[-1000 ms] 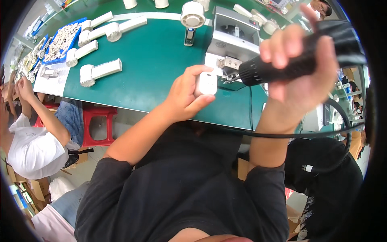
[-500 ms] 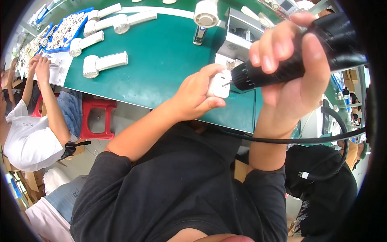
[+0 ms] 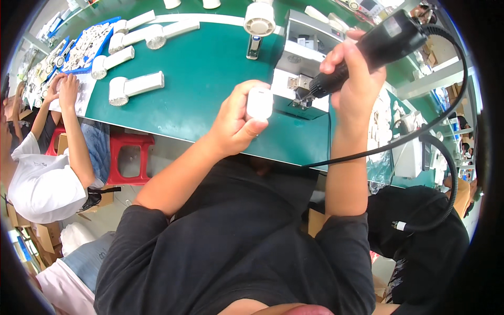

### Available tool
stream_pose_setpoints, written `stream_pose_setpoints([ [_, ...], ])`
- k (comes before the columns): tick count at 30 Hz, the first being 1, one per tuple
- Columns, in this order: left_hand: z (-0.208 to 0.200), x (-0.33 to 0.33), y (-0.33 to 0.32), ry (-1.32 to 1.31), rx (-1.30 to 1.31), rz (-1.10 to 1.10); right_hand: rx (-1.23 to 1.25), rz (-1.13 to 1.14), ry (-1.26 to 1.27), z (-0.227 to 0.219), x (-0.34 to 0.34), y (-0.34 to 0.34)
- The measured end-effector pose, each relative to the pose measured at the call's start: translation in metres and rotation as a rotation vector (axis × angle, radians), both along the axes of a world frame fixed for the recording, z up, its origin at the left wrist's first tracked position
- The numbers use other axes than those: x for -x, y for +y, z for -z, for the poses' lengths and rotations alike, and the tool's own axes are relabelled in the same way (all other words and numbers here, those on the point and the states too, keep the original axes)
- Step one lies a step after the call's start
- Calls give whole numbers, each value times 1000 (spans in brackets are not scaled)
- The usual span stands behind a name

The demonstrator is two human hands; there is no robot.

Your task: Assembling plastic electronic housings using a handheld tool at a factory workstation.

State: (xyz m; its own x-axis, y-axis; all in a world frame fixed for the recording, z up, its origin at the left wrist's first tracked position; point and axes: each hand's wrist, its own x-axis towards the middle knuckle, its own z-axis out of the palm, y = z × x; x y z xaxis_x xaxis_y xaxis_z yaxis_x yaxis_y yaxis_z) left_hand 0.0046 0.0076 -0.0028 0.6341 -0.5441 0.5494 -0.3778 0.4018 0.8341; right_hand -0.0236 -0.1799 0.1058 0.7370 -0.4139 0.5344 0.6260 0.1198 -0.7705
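The white piece [image 3: 260,103], a small block with rounded corners and a smooth, plastic-looking face, sits in the left hand [image 3: 233,122] above the near part of the green counter [image 3: 189,100]. Its far edge lies under the curled fingers and its near edge against the thumb [image 3: 253,127], so the fingers are closed around it, with the face toward the camera largely uncovered. A small dark slot (barely more than a dash) marks that face near its far edge.

The right hand [image 3: 359,79] is wrapped round a black electric screwdriver [image 3: 386,42], a thick cylinder with a ribbed, narrower nose. Its fingers lie along the far side and the thumb along the near side. The tool slants down to the left, its thin bit at the metal fitting [image 3: 300,84] on the front of a grey boxy machine [image 3: 310,47]; contact there is too small to make out. The bit and the white piece are apart.

The left forearm reaches in diagonally from the lower left; the right one rises nearly upright, wrist bent toward the tool. A glossy black cable [image 3: 451,113] loops from the tool's rear and crosses that forearm. White tubular housings [image 3: 139,85] with round heads lie farther left.
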Motion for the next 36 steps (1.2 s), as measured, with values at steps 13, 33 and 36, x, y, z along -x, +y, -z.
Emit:
stream_pose_setpoints([
  [13, -6, 2, -4, -65, -141, -74, 36, -437, -138, -52, 32, 22],
  [33, -6, 4, -14, -131, -83, -126, -1, -469, -93, -49, 26, 52],
  [36, -8, 1, -16, -246, -95, -159, 15, -385, -121, -49, 31, 58],
])
